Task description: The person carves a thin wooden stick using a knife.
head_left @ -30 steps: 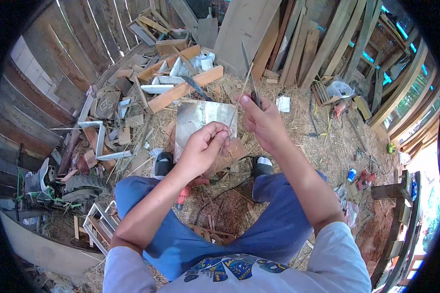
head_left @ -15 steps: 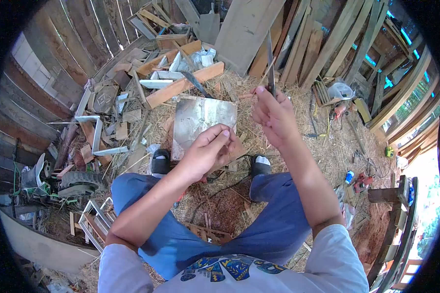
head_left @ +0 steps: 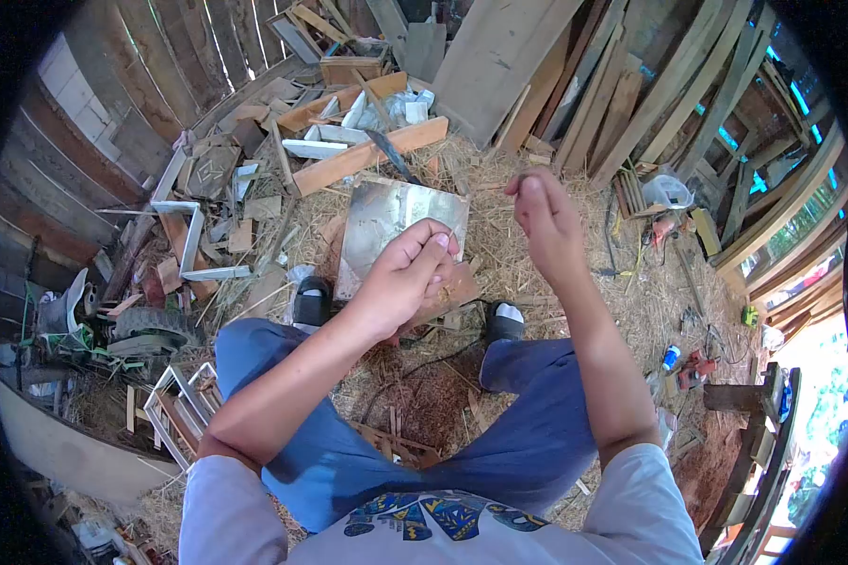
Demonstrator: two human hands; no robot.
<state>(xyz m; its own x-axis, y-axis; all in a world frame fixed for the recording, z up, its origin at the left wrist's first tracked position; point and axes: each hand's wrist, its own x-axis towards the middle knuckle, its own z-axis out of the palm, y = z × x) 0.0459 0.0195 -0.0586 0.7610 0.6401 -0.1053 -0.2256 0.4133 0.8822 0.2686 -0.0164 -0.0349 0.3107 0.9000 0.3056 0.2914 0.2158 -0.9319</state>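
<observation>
My left hand (head_left: pixel 407 278) is closed, thumb pressed against curled fingers, in front of a metal-topped square block (head_left: pixel 372 221) on the ground between my feet. Whatever it pinches, if anything, is too small to make out. Raised to the right of the block, my right hand (head_left: pixel 546 221) is closed too, thumb on top. No blade shows clearly above it now, and what lies inside the fist is hidden. A dark flat blade (head_left: pixel 393 156) leans across an orange-brown plank (head_left: pixel 372 158) just behind the block.
White-painted frame pieces (head_left: pixel 193 240) and wood scraps lie at left, near a wheel (head_left: pixel 151 330). Long boards (head_left: pixel 622 104) lean against the back wall. A clear plastic tub (head_left: pixel 667 191) and a red power tool (head_left: pixel 695 370) are at right. Straw covers the floor (head_left: pixel 584 245).
My right hand has shifted slightly right and lower. The dark blade and thin stick seen rising from it earlier no longer show. The left hand stays closed near the block; the view has shifted slightly.
</observation>
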